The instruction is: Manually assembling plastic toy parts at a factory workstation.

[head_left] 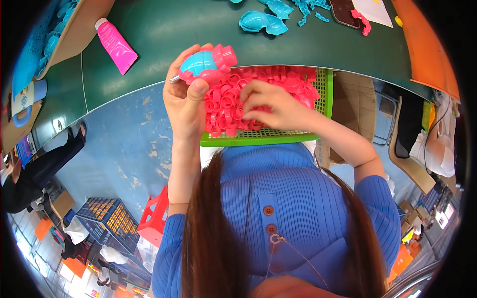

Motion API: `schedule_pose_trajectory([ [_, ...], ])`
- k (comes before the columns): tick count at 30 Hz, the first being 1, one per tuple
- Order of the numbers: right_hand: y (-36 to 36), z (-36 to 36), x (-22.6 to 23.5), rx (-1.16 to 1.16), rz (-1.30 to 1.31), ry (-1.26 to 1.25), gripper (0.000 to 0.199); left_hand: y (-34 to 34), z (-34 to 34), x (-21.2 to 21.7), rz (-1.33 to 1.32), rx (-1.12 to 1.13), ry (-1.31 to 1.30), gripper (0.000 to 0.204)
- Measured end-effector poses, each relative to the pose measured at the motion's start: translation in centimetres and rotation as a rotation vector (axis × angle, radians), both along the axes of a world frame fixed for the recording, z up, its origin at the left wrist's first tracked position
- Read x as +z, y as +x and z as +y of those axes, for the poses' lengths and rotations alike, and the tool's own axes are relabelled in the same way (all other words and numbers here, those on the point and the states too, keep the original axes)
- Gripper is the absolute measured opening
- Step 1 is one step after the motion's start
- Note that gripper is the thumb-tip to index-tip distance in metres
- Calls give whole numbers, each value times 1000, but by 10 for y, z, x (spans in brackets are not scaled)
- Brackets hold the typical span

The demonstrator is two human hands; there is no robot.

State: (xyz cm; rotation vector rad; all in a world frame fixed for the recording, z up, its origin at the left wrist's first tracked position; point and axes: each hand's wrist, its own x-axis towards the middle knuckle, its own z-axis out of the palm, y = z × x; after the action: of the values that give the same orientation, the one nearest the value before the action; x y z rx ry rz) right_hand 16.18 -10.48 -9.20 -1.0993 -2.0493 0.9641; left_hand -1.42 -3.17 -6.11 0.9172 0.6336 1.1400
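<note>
My left hand [185, 97] is closed around a pink and turquoise plastic toy body [201, 64], held up at the table's edge. A round pink collar sticks out at its right end, and a short metal pin shows at its left. My right hand [271, 104] dips into a heap of small pink plastic rings [226, 99] in a green basket [263, 140]. Its fingers are bent inward among the rings; whatever lies between the fingertips cannot be made out.
On the dark green table [174, 25] lie a pink tube [117, 45], turquoise shell pieces [263, 22] and a phone [344, 12]. A box of turquoise parts [52, 42] stands at the far left. An orange bin [427, 49] is at the right. Behind are a red stool [155, 216] and a blue crate [107, 218].
</note>
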Motion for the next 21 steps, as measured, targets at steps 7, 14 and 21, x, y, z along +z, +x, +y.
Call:
schedule_pose_trajectory([
  [7, 36, 1, 40, -195, 1107, -1000, 20, 13, -1, -4, -13, -24, -56, 63],
  [14, 49, 4, 44, -204, 1295, -840, 24, 24, -6, -3, -43, -85, -119, 62],
  [21, 27, 25, 58, -471, 1124, -150, 18, 46, -21, 6, -158, -160, -226, 66],
])
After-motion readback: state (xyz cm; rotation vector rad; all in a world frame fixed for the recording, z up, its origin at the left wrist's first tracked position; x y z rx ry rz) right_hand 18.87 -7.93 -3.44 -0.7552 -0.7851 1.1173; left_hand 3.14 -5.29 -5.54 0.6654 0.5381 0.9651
